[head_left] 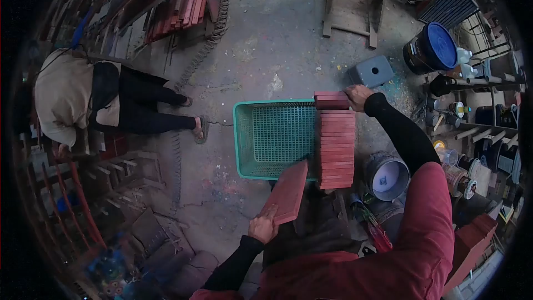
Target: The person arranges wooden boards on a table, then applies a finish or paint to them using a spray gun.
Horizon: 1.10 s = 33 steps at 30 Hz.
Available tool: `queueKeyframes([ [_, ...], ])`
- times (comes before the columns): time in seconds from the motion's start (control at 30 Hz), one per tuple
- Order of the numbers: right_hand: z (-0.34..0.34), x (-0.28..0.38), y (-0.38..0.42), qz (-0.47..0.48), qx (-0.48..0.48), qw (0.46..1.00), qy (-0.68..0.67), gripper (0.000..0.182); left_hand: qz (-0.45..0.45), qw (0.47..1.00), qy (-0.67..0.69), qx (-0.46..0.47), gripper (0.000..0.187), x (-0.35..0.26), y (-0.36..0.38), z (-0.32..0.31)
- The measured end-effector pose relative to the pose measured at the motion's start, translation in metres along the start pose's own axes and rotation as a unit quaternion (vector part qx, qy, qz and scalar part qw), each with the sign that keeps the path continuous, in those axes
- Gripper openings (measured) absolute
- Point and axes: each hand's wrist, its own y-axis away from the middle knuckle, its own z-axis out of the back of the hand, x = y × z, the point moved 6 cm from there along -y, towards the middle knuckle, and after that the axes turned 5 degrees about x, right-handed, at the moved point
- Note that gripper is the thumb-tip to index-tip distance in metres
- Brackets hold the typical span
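My left hand (263,226) grips the near end of a flat red-painted board (287,193), which is tilted over the near edge of a green plastic basket (240,150). A row of red boards (336,150) stands packed side by side along the basket's right side. At the far end of that row my right hand (360,98) is closed around the end of another red board (331,100), set a little apart from the others. The fingertips of my right hand are partly hidden.
At the left a person (83,94) bends over racks of red pieces. A grey stool (372,71) and a blue-lidded bucket (441,47) stand beyond my right hand. An open paint bucket (387,178) sits beside my right arm. A coiled hose (202,55) crosses the floor.
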Motion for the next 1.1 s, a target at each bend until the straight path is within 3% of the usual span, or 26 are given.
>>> queueKeyframes([
  [0.07, 0.066, 0.028, 0.02, 0.078, -0.103, 0.991, -0.031, 0.027, -0.005, 0.998, 0.018, -0.06, 0.053, -0.004, 0.028, 0.018],
  [0.2, 0.206, 0.093, 0.069, 0.082, -0.102, 0.991, -0.004, 0.031, 0.053, 0.995, 0.046, -0.075, 0.047, -0.004, 0.075, 0.035],
  [0.37, 0.373, 0.189, 0.169, 0.137, -0.223, 0.964, -0.045, 0.032, 0.126, 0.979, 0.067, -0.145, 0.037, 0.005, 0.126, 0.05],
  [0.43, 0.433, 0.219, 0.221, 0.166, -0.349, 0.921, -0.041, 0.041, 0.142, 0.971, 0.079, -0.176, 0.037, 0.01, 0.146, 0.052],
  [0.47, 0.444, 0.211, 0.24, 0.168, -0.451, 0.829, -0.285, 0.054, 0.164, 0.965, 0.084, -0.187, 0.037, 0.015, 0.159, 0.051],
  [0.5, 0.451, 0.224, 0.254, 0.234, -0.449, 0.772, -0.384, 0.064, 0.168, 0.961, 0.096, -0.199, 0.037, 0.019, 0.171, 0.046],
  [0.53, 0.433, 0.189, 0.254, 0.173, -0.452, 0.827, -0.287, 0.072, 0.187, 0.956, 0.107, -0.201, 0.037, 0.025, 0.179, 0.038],
  [0.57, 0.387, 0.139, 0.244, 0.021, -0.452, 0.814, -0.364, 0.074, 0.208, 0.949, 0.119, -0.205, 0.037, 0.032, 0.187, 0.034],
  [0.6, 0.36, 0.128, 0.241, -0.015, -0.53, 0.761, -0.375, 0.074, 0.224, 0.941, 0.186, -0.173, 0.038, 0.038, 0.196, 0.028],
  [0.63, 0.333, 0.12, 0.235, 0.025, -0.55, 0.711, -0.438, 0.071, 0.242, 0.928, 0.209, -0.191, 0.038, 0.042, 0.204, 0.025],
  [0.67, 0.31, 0.124, 0.23, -0.005, -0.563, 0.73, -0.388, 0.071, 0.265, 0.91, 0.245, -0.203, 0.039, 0.047, 0.217, 0.014],
  [0.7, 0.287, 0.124, 0.218, -0.024, -0.509, 0.726, -0.462, 0.069, 0.296, 0.885, 0.284, -0.219, 0.04, 0.055, 0.235, 0.002],
  [0.73, 0.279, 0.142, 0.214, -0.022, -0.474, 0.859, -0.194, 0.062, 0.298, 0.868, 0.318, -0.238, 0.039, 0.066, 0.247, -0.01],
  [0.77, 0.272, 0.186, 0.196, 0.07, -0.411, 0.802, -0.428, 0.061, 0.297, 0.85, 0.351, -0.259, 0.039, 0.078, 0.258, -0.021],
  [0.8, 0.251, 0.2, 0.181, 0.107, -0.373, 0.819, -0.423, 0.059, 0.305, 0.834, 0.36, -0.286, 0.04, 0.085, 0.271, -0.027],
  [0.83, 0.255, 0.267, 0.174, 0.138, -0.303, 0.847, -0.415, 0.058, 0.311, 0.82, 0.367, -0.31, 0.04, 0.094, 0.283, -0.034],
  [0.87, 0.237, 0.292, 0.159, 0.155, -0.214, 0.905, -0.334, 0.056, 0.316, 0.801, 0.383, -0.335, 0.041, 0.111, 0.287, -0.053],
  [0.97, 0.181, 0.413, 0.129, 0.236, -0.129, 0.899, -0.346, 0.056, 0.394, 0.74, 0.378, -0.392, 0.045, 0.134, 0.336, -0.064],
  [1.03, 0.132, 0.48, 0.107, 0.253, -0.026, 0.922, -0.292, 0.064, 0.421, 0.684, 0.409, -0.432, 0.047, 0.169, 0.354, -0.112],
  [1.1, 0.094, 0.558, 0.093, 0.313, 0.011, 0.907, -0.282, 0.063, 0.436, 0.643, 0.423, -0.466, 0.049, 0.202, 0.385, -0.146],
])
